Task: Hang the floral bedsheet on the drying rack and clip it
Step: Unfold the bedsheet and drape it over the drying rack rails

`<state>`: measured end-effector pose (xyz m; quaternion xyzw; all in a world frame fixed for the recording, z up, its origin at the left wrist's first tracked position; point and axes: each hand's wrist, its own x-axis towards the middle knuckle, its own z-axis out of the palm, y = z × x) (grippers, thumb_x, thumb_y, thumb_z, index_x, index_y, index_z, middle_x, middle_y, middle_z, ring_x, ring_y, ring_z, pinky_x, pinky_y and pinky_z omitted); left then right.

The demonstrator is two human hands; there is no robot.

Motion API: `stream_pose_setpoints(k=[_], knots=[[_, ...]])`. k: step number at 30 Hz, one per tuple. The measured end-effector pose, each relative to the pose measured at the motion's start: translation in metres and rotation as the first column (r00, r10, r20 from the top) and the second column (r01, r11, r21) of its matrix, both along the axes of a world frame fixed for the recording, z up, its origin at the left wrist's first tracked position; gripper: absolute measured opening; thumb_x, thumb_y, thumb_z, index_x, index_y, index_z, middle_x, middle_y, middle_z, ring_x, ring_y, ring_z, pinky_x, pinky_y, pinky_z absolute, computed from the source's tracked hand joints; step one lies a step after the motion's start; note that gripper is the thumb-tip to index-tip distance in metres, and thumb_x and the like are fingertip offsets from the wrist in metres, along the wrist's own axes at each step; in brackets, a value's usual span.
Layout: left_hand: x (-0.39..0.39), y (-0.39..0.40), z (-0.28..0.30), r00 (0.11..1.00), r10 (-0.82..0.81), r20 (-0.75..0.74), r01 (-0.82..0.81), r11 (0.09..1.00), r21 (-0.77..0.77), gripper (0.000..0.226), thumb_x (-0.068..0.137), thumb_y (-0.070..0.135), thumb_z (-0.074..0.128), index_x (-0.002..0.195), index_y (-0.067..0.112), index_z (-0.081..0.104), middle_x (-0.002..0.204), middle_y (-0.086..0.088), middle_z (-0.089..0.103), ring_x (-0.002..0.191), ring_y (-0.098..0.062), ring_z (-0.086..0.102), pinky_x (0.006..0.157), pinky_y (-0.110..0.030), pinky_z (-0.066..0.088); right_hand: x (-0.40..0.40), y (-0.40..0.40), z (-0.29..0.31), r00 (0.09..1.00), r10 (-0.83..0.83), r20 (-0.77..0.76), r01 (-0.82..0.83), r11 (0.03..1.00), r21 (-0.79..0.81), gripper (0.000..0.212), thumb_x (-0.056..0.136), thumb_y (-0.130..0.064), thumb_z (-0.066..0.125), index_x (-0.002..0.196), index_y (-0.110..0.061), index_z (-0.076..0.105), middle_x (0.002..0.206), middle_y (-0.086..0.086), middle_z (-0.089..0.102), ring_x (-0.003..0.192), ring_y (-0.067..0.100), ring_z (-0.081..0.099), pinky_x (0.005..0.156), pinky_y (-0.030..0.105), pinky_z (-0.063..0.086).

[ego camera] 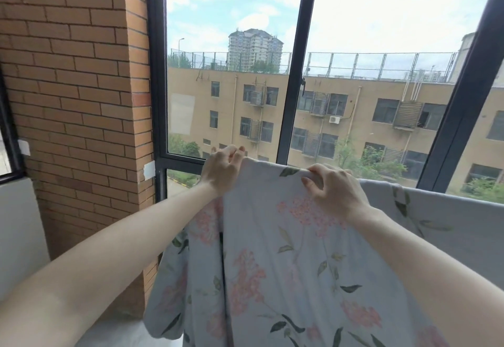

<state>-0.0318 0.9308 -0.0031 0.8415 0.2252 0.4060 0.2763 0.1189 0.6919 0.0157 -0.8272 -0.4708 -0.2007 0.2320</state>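
Floral bedsheet (272,251) draping from a raised top edge just below the window frame (297,60), long axis of that edge running level from left to right across the frame's lower rail, cloth falling toward the viewer in loose folds. Hanging further right along the same line, more of the sheet already spreading flat, presumably over a rack bar, though no bar showing through the cloth. Pinching the edge's left end, just under the frame's lower rail: left hand (222,168), fingers closed on the hem. Gripping the same edge a little right of the frame's centre post: right hand (331,187), fingers curled over the fold and clamped on fabric, knuckles up. Lying between the two hands, a short taut stretch of hem. Judging the coming move as pulling sideways along this axis to spread the bunched left part, with the left hand nearer the free end. No clips showing anywhere beneath the frame.
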Motion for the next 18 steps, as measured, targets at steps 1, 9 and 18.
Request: stream_pose_setpoints(k=[1,9,18], knots=[[-0.008,0.002,-0.012,1.0,0.001,0.027,-0.001,1.0,0.004,0.039,0.104,0.053,0.039,0.097,0.021,0.06,0.085,0.001,0.064,0.082,-0.018,0.061,0.082,-0.037,0.045,0.0,-0.001,0.0,1.0,-0.003,-0.002,0.003,1.0,0.004,0.024,0.101,-0.044,0.055,0.115,-0.029,0.067,0.108,-0.004,0.069,0.101,0.026,0.061,0.089,0.038,0.041],[-0.048,0.034,-0.051,0.989,0.11,-0.099,-0.11,0.994,0.014,0.014,0.102,0.04,0.055,0.109,0.029,0.055,0.099,0.006,0.064,0.094,-0.024,0.063,0.072,-0.036,0.043,0.002,0.007,-0.002,0.996,-0.043,0.077,0.049,0.996,-0.071,0.027,0.101,-0.055,0.046,0.106,-0.032,0.059,0.102,-0.01,0.064,0.099,0.02,0.059,0.094,0.042,0.039],[-0.045,0.025,-0.033,0.965,0.167,-0.204,-0.16,0.986,0.051,0.013,0.101,0.038,0.057,0.106,0.026,0.059,0.09,0.001,0.068,0.088,-0.03,0.064,0.07,-0.038,0.047,0.003,0.006,-0.006,0.992,-0.051,0.113,0.056,0.998,-0.042,0.027,0.101,-0.055,0.046,0.099,-0.031,0.057,0.094,-0.01,0.064,0.094,0.021,0.06,0.088,0.04,0.037]])
